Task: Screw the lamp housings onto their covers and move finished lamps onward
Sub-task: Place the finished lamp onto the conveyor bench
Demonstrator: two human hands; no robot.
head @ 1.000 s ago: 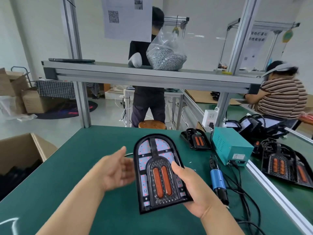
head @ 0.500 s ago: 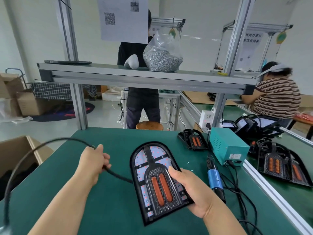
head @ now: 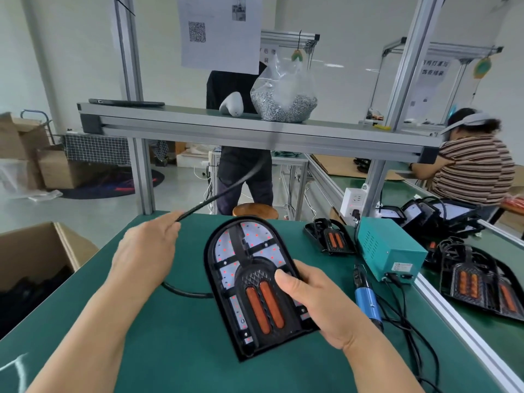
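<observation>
In the head view the right grip (head: 320, 304) clasps the lamp (head: 249, 273) by its near right edge, thumb on the black housing. The lamp's long axis runs away from the person, arched end far and flat end near, over the green table (head: 175, 350). The left grip (head: 147, 251), to the lamp's left, pinches the black cable (head: 226, 188), which rises away from the fingertips and also curls back along the table to the lamp's left side. Other lamps (head: 479, 282) lie well off to the right beyond the rail, so the right grip looks the nearer one for passing it onward.
</observation>
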